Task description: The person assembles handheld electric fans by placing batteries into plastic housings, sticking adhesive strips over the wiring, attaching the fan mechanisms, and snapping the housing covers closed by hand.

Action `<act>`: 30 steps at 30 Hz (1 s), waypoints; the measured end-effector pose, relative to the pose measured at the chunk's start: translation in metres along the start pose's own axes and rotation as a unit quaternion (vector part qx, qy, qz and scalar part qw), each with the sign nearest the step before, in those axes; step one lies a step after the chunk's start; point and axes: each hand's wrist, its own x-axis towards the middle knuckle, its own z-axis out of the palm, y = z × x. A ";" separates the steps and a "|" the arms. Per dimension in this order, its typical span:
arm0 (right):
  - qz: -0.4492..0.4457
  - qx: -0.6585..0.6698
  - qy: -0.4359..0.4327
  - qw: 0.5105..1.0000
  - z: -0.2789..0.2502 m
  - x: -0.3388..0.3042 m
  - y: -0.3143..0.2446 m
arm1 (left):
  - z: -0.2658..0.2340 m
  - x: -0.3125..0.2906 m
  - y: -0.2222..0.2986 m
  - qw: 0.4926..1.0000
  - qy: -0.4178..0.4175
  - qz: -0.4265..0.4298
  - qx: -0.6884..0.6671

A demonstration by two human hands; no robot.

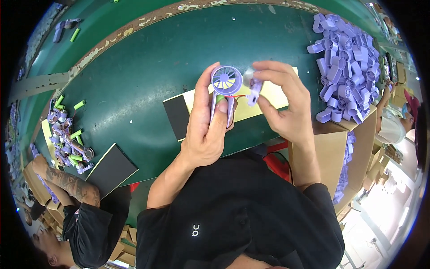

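My left hand point(205, 134) is closed around a purple handheld fan housing point(215, 90), its round vented ring at the top and its handle lying open under my thumb. Inside the handle a bit of a green battery point(220, 98) shows. A thin red wire point(237, 96) runs from the housing to a small purple fan part point(254, 93), which my right hand point(289, 101) pinches between thumb and fingers just right of the ring. That part is blurred, so its details cannot be made out. Beneath both hands lies a yellow and black pad point(176, 115) on the green table.
Many purple fan shells point(345, 67) are heaped at the table's right, above a cardboard box point(324, 154) holding more. At the left sits a pile of fan parts with green batteries point(67, 139). A black pad point(114, 168) lies near a co-worker's tattooed arm point(71, 184).
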 end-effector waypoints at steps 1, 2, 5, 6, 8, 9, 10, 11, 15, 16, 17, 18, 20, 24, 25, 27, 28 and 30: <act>-0.013 0.026 -0.003 1.000 0.001 -0.002 -0.001 | 0.000 0.000 -0.001 1.000 0.004 -0.004 0.002; -0.026 0.052 -0.007 0.998 0.002 -0.003 -0.001 | -0.001 0.001 -0.001 1.000 0.003 -0.005 0.003; -0.052 0.094 -0.010 0.994 0.007 -0.006 0.003 | -0.006 0.001 -0.003 0.997 -0.028 -0.063 -0.041; -0.072 0.111 -0.012 0.991 0.010 -0.005 0.003 | -0.006 0.000 -0.003 0.993 -0.023 -0.069 -0.088; -0.062 0.108 -0.005 0.992 0.010 -0.004 0.000 | -0.007 0.001 -0.001 0.988 -0.020 -0.077 -0.135; -0.067 0.102 -0.017 0.992 0.010 -0.005 0.002 | -0.009 0.002 0.003 0.987 -0.042 -0.092 -0.129; -0.073 0.098 -0.030 0.992 0.011 -0.006 0.003 | -0.010 0.002 0.006 0.985 -0.062 -0.105 -0.123; -0.073 0.099 -0.030 0.992 0.011 -0.005 0.004 | -0.010 0.002 0.005 0.985 -0.062 -0.105 -0.122; -0.098 0.090 0.003 0.991 0.012 -0.002 0.006 | -0.010 0.001 -0.004 0.985 -0.065 -0.097 -0.123; -0.112 0.085 0.019 0.990 0.010 -0.001 0.006 | -0.009 0.001 -0.006 0.988 -0.064 -0.092 -0.109; -0.111 0.085 0.019 0.990 0.010 0.000 0.004 | -0.009 0.001 -0.005 0.988 -0.065 -0.092 -0.109; -0.100 0.091 0.013 0.991 0.009 0.001 0.003 | -0.009 0.000 -0.004 0.988 -0.070 -0.094 -0.096; -0.088 0.096 0.006 0.991 0.008 0.002 -0.001 | -0.010 0.000 -0.005 0.989 -0.077 -0.096 -0.085; 0.015 0.124 -0.006 0.992 0.004 0.004 -0.011 | -0.013 -0.001 -0.009 0.994 -0.089 -0.064 -0.018; 0.038 0.114 -0.006 0.993 0.005 0.004 -0.011 | -0.013 -0.001 -0.010 0.994 -0.088 -0.053 0.025; 0.076 0.125 0.006 0.989 0.008 0.002 -0.015 | -0.011 -0.002 -0.002 0.991 -0.119 -0.034 0.044; 0.113 0.136 0.016 0.984 0.009 0.002 -0.016 | -0.011 -0.002 0.001 0.987 -0.149 -0.014 0.062; 0.118 0.127 0.024 0.985 0.010 0.002 -0.017 | -0.014 -0.001 0.000 0.983 -0.148 -0.011 0.103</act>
